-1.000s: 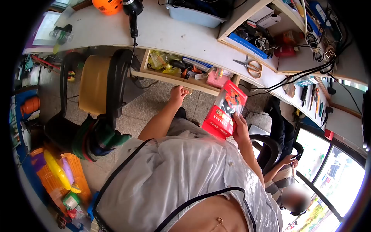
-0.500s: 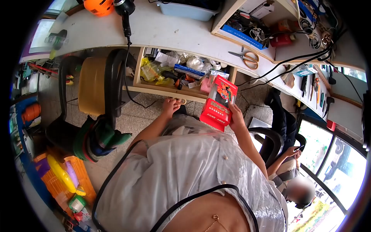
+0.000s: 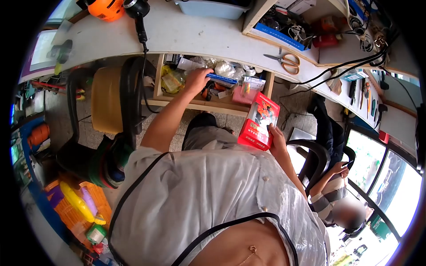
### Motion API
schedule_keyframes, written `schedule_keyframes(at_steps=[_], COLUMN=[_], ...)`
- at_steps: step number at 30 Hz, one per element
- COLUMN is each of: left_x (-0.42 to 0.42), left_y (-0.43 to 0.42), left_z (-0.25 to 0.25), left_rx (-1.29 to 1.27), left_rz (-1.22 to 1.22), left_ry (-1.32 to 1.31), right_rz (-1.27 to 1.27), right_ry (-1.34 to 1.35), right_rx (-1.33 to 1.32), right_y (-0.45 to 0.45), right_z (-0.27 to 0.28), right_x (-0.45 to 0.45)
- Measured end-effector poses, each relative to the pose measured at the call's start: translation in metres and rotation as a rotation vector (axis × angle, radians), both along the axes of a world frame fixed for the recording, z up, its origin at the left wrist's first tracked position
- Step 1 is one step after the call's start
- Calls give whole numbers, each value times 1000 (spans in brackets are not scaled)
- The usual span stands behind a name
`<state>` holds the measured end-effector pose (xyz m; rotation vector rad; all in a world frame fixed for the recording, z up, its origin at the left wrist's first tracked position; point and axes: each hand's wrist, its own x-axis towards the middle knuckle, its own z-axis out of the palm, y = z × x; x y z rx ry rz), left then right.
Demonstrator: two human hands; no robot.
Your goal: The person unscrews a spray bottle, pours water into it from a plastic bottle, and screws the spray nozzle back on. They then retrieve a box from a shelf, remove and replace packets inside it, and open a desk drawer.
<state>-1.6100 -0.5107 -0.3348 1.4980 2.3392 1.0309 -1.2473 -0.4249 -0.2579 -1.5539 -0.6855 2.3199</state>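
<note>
My left hand [image 3: 196, 83] reaches into the open drawer [image 3: 195, 105], its fingers bent together at the left end of a flat blue box [image 3: 222, 80]. Its fingertips are partly hidden. My right hand [image 3: 278, 138] grips the lower right edge of a red package [image 3: 262, 120] with a clear window and pale lettering, tilted in front of the drawer's right end. Inside the drawer lie yellow plastic packets [image 3: 172, 82], clear bags [image 3: 225, 69], a pink item [image 3: 244, 94] and a small white card pack [image 3: 255, 83].
Scissors [image 3: 289, 63] with orange handles lie on the white desk [image 3: 199, 37]. A hair dryer [image 3: 139, 22] hangs its cord past the drawer's left side. An office chair [image 3: 106, 99] stands left. At right, a seated person [image 3: 330, 188] holds a phone. Black cables cross the desk.
The drawer has come further out than at first. My left hand has let go of the drawer's round pull and moved up into the drawer, onto the blue box. My right hand still holds the red package.
</note>
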Motion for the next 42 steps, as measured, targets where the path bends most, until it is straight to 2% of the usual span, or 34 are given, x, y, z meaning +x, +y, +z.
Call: schedule_keyframes(at_steps=[2, 6, 7, 8, 10, 12, 14, 15, 16, 17, 18, 20, 21, 22, 23, 24, 26, 27, 30, 31, 32, 34, 36, 38, 42], left_x=[-8, -20, -21, -24, -29, -35, -33, -27, -13, -4, 9, 39, 46, 60, 71, 80, 94, 97, 104, 105, 103, 102, 88, 79, 70], left_y=[12, 8, 4, 4, 2, 8, 16, 22, 28, 36, 46, 63, 72, 82, 88, 93, 90, 85, 70, 62, 52, 24, -9, -39, -65], left_z=[-5, -4, -5, 0, 11, 10, 24, 25, 23, -3, 6, -8, -29, -35, -46, -36, -38, -40, -39, -52, -59, -63, -62, -61, -19], left_rx=[-361, -214, -119, -132, -143, 59, -195, -214, -290, -385, -452, -571, -492, -549, -462, -445, -138, -53, 86, 120, 120, 244, 18, 70, 8], left_rz=[-168, -222, -181, -154, -42, -5, -118, -211, -215, -300, -377, -352, -441, -329, -265, -180, -91, -42, 100, 111, 110, 98, 52, 96, 248], left_ry=[-131, -160, -151, -168, -367, -415, -513, -590, -824, -774, -677, -738, -570, -559, -423, -447, -274, -354, -363, -475, -472, -741, -795, -1347, -1427], right_rz=[4, -47, -73, -98, -132, -159, -170, -188, -203, -193, -185, -175, -167, -159, -148, -139, -104, -97, -68, -64, -61, -7, -27, -68, 31], right_ry=[-3, -14, -26, -36, -47, -64, -59, -64, -67, -36, -27, -29, -18, -18, -1, 15, 26, 29, 53, 69, 85, 133, 149, 181, 65], right_rx=[8, 33, 38, 41, 44, 33, 33, 39, 45, 42, 42, 42, 38, 38, 47, 54, 57, 65, 41, 37, 33, -7, -57, -94, -24], right_y=[-2, -2, -2, -2, -2, 1, 2, 3, 3, 4, 4, 5, 4, 4, 4, 2, 1, 2, 4, 3, 4, 7, 10, 13, 22], right_z=[6, 6, 7, 8, 11, 14, 13, 16, 19, 26, 28, 30, 30, 29, 28, 28, 29, 28, 23, 21, 22, 17, 3, -13, -43], right_x=[-1, 11, 15, 19, 26, 32, 38, 38, 37, 33, 31, 28, 26, 24, 22, 19, 10, 4, -15, -22, -33, -52, -70, -91, -131])
